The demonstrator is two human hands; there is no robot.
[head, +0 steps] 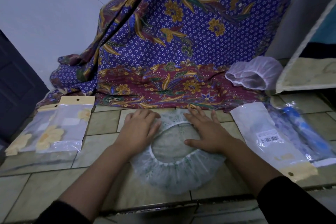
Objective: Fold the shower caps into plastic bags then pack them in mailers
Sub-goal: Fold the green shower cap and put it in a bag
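Observation:
A clear shower cap with a green print (pixel 177 173) lies spread flat on the tiled floor, its white elastic ring facing up. My left hand (pixel 139 127) presses flat on the cap's left rim, fingers apart. My right hand (pixel 207 130) presses flat on its upper right rim, thumb reaching into the ring. Neither hand grips anything. A second, white shower cap (pixel 254 74) sits bunched at the back right on the cloth. An empty clear plastic bag (pixel 261 132) with a barcode sticker lies right of the cap.
Clear bags with yellow header cards and yellow flower shapes (pixel 60 129) lie at the left. A package with blue contents (pixel 301 132) lies at the far right. Patterned purple cloth (pixel 163 51) hangs behind. A dark door (pixel 16 85) stands at the left, a mat edge (pixel 305 74) at the right.

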